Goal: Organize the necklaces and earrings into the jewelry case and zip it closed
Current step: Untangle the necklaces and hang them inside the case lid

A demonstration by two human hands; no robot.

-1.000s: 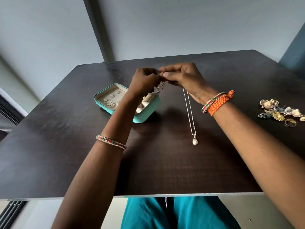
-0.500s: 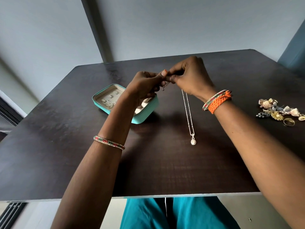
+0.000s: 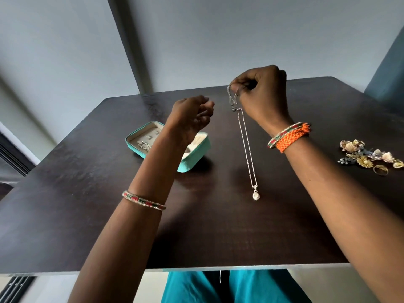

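Necklace [image 3: 247,149] hangs lengthwise from right hand [image 3: 261,95] pinch grip; case [image 3: 140,153] lies left, nearer empty, loosely curled left hand [image 3: 191,114] (pendant low).

Thin silver necklace [image 3: 246,149], pinched at the top, up in the air. Two strands hanging down side by side. Small oval pendant [image 3: 255,195] at the bottom, low over the dark table, maybe touching it; hard to tell. Little bunch of chain bits dangling near the top.

Teal jewelry case [image 3: 195,154], open, flat on the table, to the left of the necklace. Cream inside, with small slots. Silver piece [image 3: 145,145] already inside, on the left part.

Heap of earrings [image 3: 369,155], gold and silver, far right on the table. Gold ring [image 3: 380,169] lying at the near edge.
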